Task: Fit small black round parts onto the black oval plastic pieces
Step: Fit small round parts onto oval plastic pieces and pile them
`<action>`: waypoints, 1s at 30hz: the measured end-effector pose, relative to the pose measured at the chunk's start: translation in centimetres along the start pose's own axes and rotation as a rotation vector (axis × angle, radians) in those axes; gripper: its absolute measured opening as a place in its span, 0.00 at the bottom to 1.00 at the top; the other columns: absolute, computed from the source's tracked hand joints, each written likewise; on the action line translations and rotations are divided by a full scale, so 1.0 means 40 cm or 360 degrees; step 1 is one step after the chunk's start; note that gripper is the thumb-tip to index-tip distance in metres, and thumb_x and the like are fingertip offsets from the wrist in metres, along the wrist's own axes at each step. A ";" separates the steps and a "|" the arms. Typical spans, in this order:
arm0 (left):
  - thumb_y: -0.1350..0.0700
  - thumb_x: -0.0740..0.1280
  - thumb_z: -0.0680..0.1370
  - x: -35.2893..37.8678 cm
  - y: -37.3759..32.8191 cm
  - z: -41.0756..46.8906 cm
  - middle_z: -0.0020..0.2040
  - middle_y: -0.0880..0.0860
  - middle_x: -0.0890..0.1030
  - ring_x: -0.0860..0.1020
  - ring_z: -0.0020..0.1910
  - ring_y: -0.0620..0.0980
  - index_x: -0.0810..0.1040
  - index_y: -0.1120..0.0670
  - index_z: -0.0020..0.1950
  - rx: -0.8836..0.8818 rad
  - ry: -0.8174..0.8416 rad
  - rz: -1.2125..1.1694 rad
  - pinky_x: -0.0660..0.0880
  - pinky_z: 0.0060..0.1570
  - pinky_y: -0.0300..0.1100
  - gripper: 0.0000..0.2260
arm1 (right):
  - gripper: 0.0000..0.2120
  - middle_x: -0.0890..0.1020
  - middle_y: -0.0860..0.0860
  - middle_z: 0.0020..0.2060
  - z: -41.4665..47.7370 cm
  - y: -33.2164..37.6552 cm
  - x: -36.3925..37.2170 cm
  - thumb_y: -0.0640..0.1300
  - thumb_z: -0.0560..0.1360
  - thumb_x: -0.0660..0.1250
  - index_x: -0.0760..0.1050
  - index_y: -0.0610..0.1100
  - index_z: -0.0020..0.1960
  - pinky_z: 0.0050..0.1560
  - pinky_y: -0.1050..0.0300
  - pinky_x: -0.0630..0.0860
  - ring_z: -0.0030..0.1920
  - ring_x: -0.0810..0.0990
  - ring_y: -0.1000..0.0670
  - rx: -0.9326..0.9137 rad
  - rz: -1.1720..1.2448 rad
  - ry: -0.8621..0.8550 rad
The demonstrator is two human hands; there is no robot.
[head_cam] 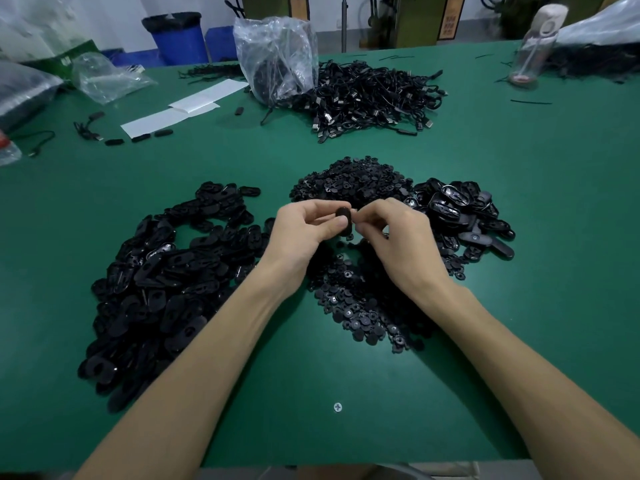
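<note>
- The left hand [304,226] grips an oval piece [344,220], held between both hands above the round parts [360,303].
- The right hand [398,233] pinches its edge; any round part there is hidden.
- Judged mid-fitting; next needs a square press.

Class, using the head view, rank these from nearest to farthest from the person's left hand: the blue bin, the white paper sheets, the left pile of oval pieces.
1. The left pile of oval pieces, right beside the left hand, on its left.
2. The white paper sheets, farther back on the table's left.
3. The blue bin, beyond the table's far edge.
</note>
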State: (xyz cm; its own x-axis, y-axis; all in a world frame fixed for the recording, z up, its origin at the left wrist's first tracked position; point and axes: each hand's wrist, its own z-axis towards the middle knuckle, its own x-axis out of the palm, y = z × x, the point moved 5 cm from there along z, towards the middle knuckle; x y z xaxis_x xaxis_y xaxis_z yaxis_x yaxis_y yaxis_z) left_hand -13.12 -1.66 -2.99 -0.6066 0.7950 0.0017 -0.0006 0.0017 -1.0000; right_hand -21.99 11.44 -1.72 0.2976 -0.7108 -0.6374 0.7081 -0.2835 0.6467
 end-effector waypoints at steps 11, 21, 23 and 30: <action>0.68 0.68 0.81 -0.020 -0.036 -0.008 0.49 0.56 0.87 0.87 0.50 0.56 0.81 0.61 0.57 0.0158 -0.0208 -0.0500 0.84 0.46 0.45 0.07 | 0.09 0.88 0.47 0.45 0.001 -0.017 -0.006 0.36 0.79 0.70 0.84 0.42 0.57 0.48 0.59 0.77 0.49 0.86 0.52 0.0567 0.1695 0.0077; 0.65 0.72 0.80 -0.010 -0.023 -0.009 0.51 0.61 0.86 0.87 0.45 0.53 0.82 0.63 0.60 0.0130 -0.0174 -0.0343 0.83 0.48 0.42 0.10 | 0.10 0.87 0.47 0.47 -0.004 -0.004 0.011 0.35 0.79 0.69 0.85 0.42 0.57 0.50 0.60 0.80 0.50 0.85 0.52 0.0495 0.1796 0.0284; 0.65 0.72 0.79 -0.010 -0.021 -0.007 0.52 0.60 0.86 0.87 0.46 0.55 0.82 0.62 0.61 0.0136 -0.0159 -0.0329 0.83 0.50 0.44 0.10 | 0.08 0.87 0.47 0.47 -0.003 -0.006 0.013 0.36 0.79 0.70 0.85 0.44 0.56 0.48 0.60 0.79 0.50 0.85 0.52 0.0512 0.1772 0.0275; 0.69 0.73 0.77 -0.007 -0.018 -0.002 0.52 0.56 0.88 0.87 0.49 0.55 0.82 0.56 0.65 0.0169 -0.0098 -0.0165 0.82 0.57 0.46 0.18 | 0.06 0.88 0.44 0.49 -0.001 -0.031 0.008 0.38 0.78 0.71 0.83 0.42 0.55 0.46 0.60 0.79 0.45 0.85 0.53 0.0629 0.1737 0.0088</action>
State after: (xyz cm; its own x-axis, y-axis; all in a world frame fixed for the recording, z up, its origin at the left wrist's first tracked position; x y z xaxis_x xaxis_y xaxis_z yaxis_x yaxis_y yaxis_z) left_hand -12.87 -1.83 -2.29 -0.6466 0.7551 0.1084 -0.1481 0.0151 -0.9889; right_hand -22.76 11.58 -2.73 0.6609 -0.6748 0.3283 -0.1885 0.2742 0.9430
